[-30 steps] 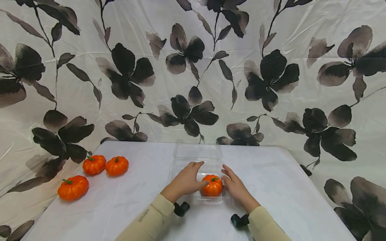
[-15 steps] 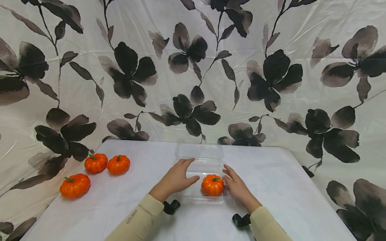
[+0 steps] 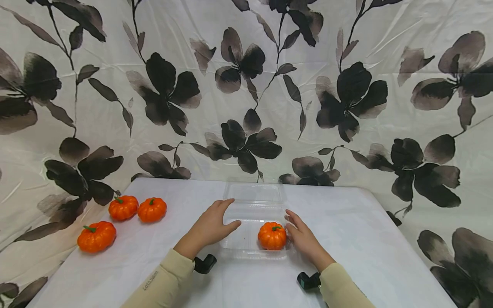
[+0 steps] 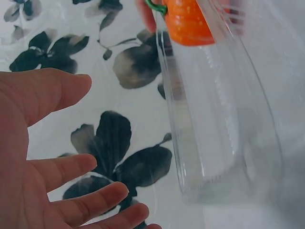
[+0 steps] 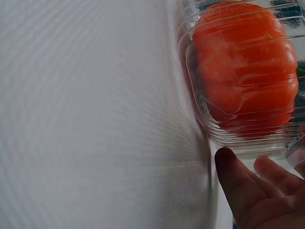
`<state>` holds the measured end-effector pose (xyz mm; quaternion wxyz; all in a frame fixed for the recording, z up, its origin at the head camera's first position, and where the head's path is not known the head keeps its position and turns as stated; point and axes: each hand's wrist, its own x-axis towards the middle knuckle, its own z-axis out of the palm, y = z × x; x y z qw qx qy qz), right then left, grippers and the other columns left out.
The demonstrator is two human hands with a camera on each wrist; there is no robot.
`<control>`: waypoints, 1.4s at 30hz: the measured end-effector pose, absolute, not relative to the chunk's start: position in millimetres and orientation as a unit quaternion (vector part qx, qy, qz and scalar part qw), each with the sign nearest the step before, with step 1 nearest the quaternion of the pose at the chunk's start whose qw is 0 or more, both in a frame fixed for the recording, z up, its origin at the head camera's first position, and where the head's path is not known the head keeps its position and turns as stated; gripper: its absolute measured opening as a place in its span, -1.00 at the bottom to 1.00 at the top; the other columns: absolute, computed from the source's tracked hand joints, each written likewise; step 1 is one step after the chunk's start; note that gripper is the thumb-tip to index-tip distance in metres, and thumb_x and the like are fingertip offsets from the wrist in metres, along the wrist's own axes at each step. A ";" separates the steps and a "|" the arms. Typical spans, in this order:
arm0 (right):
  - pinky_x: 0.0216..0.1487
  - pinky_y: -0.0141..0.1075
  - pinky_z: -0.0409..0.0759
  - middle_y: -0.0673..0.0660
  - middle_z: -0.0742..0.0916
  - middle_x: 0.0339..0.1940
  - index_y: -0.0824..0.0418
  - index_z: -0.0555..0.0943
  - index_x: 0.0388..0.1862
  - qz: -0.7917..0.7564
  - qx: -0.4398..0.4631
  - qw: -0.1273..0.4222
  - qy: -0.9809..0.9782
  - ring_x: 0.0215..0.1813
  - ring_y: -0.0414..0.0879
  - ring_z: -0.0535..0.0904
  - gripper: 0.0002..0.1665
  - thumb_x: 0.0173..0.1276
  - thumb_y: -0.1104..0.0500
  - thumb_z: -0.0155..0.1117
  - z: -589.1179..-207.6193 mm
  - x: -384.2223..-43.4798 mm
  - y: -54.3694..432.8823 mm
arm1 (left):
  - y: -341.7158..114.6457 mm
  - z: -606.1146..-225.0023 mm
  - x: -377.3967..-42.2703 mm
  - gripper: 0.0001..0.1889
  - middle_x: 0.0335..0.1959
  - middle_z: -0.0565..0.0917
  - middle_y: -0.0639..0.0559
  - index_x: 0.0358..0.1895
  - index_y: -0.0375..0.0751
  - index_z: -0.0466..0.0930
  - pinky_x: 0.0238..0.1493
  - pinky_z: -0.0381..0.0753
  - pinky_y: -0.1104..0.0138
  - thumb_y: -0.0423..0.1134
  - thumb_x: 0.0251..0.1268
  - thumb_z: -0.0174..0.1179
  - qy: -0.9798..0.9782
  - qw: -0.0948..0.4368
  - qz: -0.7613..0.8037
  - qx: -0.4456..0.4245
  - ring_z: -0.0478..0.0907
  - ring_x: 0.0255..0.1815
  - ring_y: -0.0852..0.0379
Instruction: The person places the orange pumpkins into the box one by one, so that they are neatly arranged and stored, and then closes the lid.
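Note:
A small orange pumpkin with a green stem sits in the right end of a clear plastic clamshell box, whose lid lies folded back on the far side. My left hand is at the box's left end, fingers and thumb spread, holding nothing. In the left wrist view, a gap shows between the left hand and the box wall. My right hand is at the box's right end, fingertips right at its side. The right wrist view shows the pumpkin through the ribbed wall, above the right hand's fingers.
Three more orange pumpkins stand at the table's left: one near the front and two behind it, a left one and a right one. A white cloth covers the table. Behind hangs a flower-printed curtain.
My left hand has drawn back leftward, away from the pumpkin, to the box's left end. The pumpkin stays in the box and my right hand stays at its right side.

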<state>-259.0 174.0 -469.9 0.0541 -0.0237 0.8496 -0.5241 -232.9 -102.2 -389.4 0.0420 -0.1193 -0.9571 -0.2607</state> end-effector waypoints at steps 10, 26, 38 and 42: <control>0.32 0.13 0.41 0.18 0.35 0.50 -0.06 0.13 0.54 -0.518 -0.019 0.060 0.853 0.44 0.21 0.34 -0.38 0.53 0.05 -0.09 -467.1 -259.7 173.4 | -132.2 -391.3 -229.2 -0.25 0.34 0.39 -0.22 0.44 -0.14 0.25 0.29 0.43 -0.10 0.08 0.23 0.23 -0.960 0.050 -0.255 -0.104 0.40 0.32 -0.20; 0.31 0.11 0.44 0.21 0.36 0.49 -0.04 0.14 0.54 -0.518 -0.022 0.057 0.853 0.45 0.24 0.32 -0.37 0.53 0.05 -0.07 -467.2 -256.3 174.7 | -168.4 -396.0 -221.2 -0.25 0.34 0.37 -0.32 0.43 -0.21 0.25 0.27 0.39 -0.18 0.10 0.26 0.19 -0.967 0.051 -0.238 -0.075 0.38 0.31 -0.29; 0.28 0.09 0.47 0.24 0.38 0.47 -0.04 0.13 0.54 -0.515 -0.022 0.056 0.855 0.43 0.24 0.34 -0.37 0.53 0.05 -0.07 -468.7 -256.8 174.6 | -193.8 -401.1 -218.5 -0.24 0.33 0.36 -0.39 0.42 -0.28 0.24 0.26 0.37 -0.21 0.08 0.26 0.19 -0.970 0.052 -0.232 -0.053 0.35 0.31 -0.35; 0.27 0.10 0.48 0.24 0.40 0.46 -0.06 0.12 0.54 -0.513 -0.017 0.058 0.856 0.41 0.23 0.37 -0.36 0.53 0.04 -0.07 -468.6 -257.0 174.4 | -201.6 -403.2 -217.9 -0.23 0.32 0.37 -0.40 0.41 -0.32 0.24 0.28 0.36 -0.21 0.09 0.26 0.19 -0.970 0.049 -0.234 -0.050 0.35 0.31 -0.35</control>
